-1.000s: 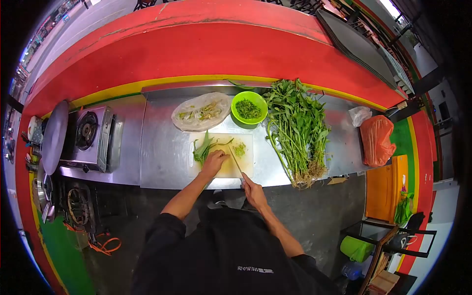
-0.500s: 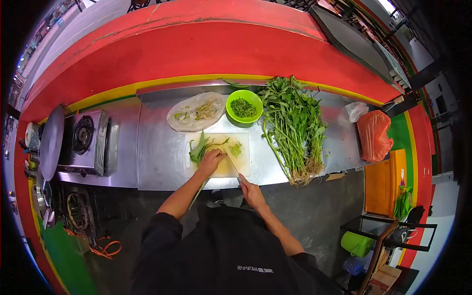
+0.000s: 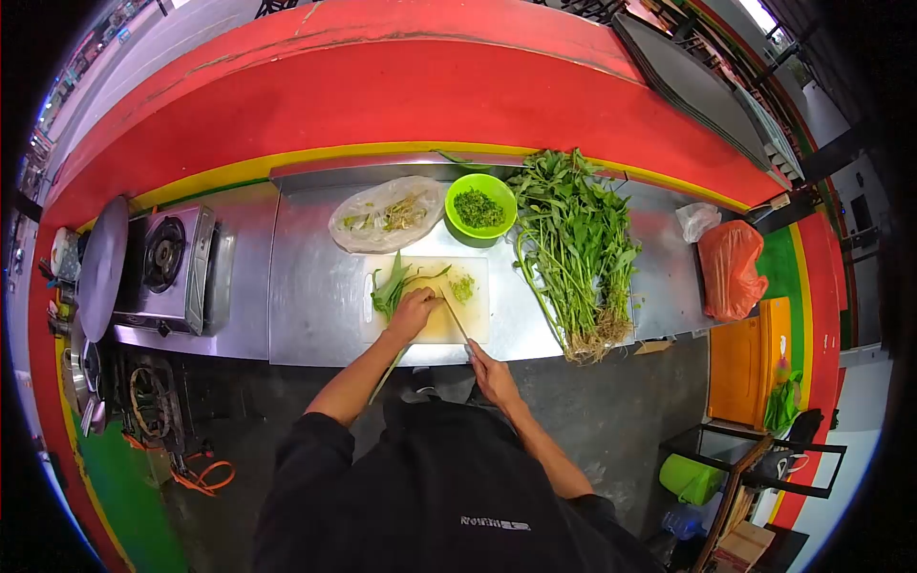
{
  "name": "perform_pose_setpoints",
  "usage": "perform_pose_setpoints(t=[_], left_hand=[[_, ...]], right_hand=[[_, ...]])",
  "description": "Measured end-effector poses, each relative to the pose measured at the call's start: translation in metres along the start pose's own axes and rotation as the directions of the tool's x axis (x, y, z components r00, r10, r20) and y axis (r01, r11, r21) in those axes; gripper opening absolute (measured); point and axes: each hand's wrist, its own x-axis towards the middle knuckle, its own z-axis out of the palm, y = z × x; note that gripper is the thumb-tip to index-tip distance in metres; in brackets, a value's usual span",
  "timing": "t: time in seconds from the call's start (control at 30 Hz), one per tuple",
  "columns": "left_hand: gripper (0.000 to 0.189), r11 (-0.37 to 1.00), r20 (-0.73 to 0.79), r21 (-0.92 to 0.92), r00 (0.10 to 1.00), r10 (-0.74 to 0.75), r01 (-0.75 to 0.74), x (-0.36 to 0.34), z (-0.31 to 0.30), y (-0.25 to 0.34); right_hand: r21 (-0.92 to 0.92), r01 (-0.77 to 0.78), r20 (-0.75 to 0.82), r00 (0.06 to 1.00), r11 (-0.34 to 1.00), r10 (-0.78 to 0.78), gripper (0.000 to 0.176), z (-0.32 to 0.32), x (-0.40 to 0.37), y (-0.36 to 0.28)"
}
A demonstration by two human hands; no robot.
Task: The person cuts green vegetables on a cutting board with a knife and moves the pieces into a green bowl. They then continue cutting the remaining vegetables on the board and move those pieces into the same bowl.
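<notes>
My left hand (image 3: 414, 315) is closed on leafy greens (image 3: 389, 289) over the white cutting board (image 3: 441, 330). Leaves stick out beyond the fingers, and a long stem hangs past the counter's front edge. In my right hand (image 3: 495, 379) is the handle of a knife (image 3: 455, 317). Its blade runs across the board, with the tip close to my left fingertips. To the right of the blade lie small chopped green pieces (image 3: 463, 288). Whether the edge touches the stems cannot be made out.
Behind the board stand a green bowl (image 3: 506, 183) of chopped greens and a clear plastic bag (image 3: 349, 202) with scraps. A rooted bunch of greens (image 3: 578, 250) lies right. Further out are a red bag (image 3: 731, 270) and, left, a gas stove (image 3: 168, 272).
The knife blade now shows a narrower face, turned more edge-on. Both hands keep nearly the same place on the board. The whole view has shifted slightly.
</notes>
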Motion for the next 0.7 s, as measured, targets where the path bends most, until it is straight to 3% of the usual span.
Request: perform_pose_setpoints(t=[0.03, 0.1, 0.33, 0.37, 0.47, 0.7], left_hand=[[0.029, 1.0, 0.013, 0.012, 1.0, 0.001, -0.001, 0.001, -0.001, 0.001], [0.027, 1.0, 0.028, 0.023, 1.0, 0.005, -0.005, 0.001, -0.001, 0.002], [0.028, 1.0, -0.016, -0.02, 1.0, -0.014, 0.013, -0.002, -0.002, 0.003], [0.029, 1.0, -0.05, -0.022, 0.999, 0.016, -0.017, -0.002, -0.001, 0.002], [0.027, 0.999, -0.056, -0.043, 0.998, 0.025, -0.027, -0.002, 0.006, -0.005], [0.024, 0.999, -0.045, -0.048, 0.999, 0.017, -0.019, -0.001, 0.003, -0.004]], right_hand=[[0.001, -0.003, -0.001, 1.0, 1.0, 0.003, 0.042, 0.004, 0.002, 0.007], [0.003, 0.173, -0.104, 0.98, 0.985, -0.171, 0.044, 0.011, 0.006, 0.011], [0.08, 0.093, -0.073, 0.994, 0.992, -0.087, 0.043, 0.012, 0.006, 0.008], [0.083, 0.177, -0.124, 0.978, 0.981, -0.166, 0.044, 0.014, 0.005, 0.012], [0.02, 0.051, -0.03, 0.998, 0.998, -0.051, 0.044, 0.004, -0.006, 0.003], [0.016, 0.058, -0.051, 0.997, 0.998, -0.057, 0.044, 0.011, -0.004, 0.007]])
